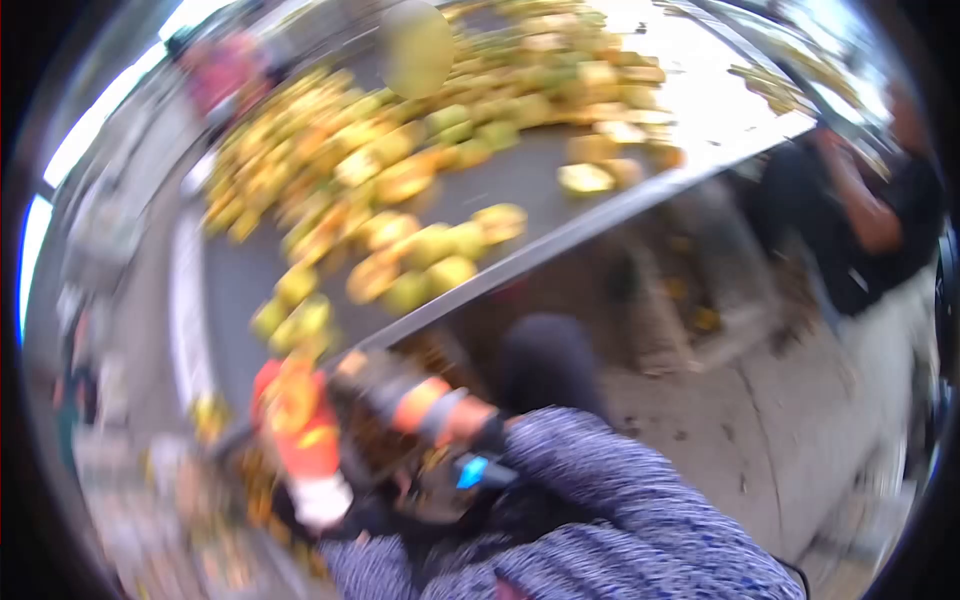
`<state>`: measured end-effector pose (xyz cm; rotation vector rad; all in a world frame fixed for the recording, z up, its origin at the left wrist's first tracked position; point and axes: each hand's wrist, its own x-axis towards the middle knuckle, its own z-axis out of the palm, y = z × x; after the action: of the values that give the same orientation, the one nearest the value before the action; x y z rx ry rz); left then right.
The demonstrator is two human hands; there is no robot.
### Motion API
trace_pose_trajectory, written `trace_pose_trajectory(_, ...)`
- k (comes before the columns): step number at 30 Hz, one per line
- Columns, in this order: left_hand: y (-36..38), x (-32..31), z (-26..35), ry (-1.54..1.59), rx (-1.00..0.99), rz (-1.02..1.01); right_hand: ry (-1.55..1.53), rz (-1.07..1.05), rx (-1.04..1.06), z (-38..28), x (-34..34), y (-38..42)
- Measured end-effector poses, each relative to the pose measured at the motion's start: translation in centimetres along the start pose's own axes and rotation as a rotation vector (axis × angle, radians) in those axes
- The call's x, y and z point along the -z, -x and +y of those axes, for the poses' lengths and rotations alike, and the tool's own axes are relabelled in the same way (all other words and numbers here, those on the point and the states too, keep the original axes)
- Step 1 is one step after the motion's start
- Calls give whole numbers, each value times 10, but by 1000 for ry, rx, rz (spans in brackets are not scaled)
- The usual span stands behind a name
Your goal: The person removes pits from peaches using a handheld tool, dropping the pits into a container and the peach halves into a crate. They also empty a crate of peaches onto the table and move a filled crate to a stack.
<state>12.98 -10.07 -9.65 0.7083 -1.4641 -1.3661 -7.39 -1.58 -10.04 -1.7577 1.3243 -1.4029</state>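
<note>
At the near corner of the grey, metal-rimmed tabletop (232, 335), head view: red-orange-gloved left hand (300, 420) and right hand (400, 395), its dark covering banded orange and grey, both near yellow-green rounded fruit (300, 325) lying there. Blur: cannot tell whether either grasps anything. Judged step: handling fruit; next move calls for a secure hold.

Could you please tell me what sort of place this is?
Probably a fruit-processing workplace: a grey, metal-edged table bears many rounded yellow-green fruits, some apparently cut, and another person in black clothing is nearby.
</note>
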Motion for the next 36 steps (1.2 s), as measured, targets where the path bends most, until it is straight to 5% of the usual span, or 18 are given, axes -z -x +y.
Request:
trace_pose_trajectory(2,10,-53,48,552,220,337,-444,-53,-363,-16,-3,-9)
trace_pose_trajectory(4,10,-39,34,662,270,159,-731,-100,-726,-30,-9,-13)
trace_pose_trajectory(6,19,-62,36,605,240,339,-850,-81,-908,-35,-8,-13)
trace_pose_trajectory(11,15,-41,35,679,343,291,-976,-94,-844,-17,-26,-16)
trace_pose_trajectory(17,20,-52,36,737,235,174,-1021,66,-816,-14,-34,-16)
trace_pose_trajectory(25,23,-62,28,634,82,232,-1044,28,-818,-13,-27,-16)
trace_pose_trajectory(31,27,-55,47,50,308,129,-811,65,-741,3,-23,-17)
trace_pose_trajectory(36,26,-35,42,425,395,206,-889,72,-805,-12,-14,-26)
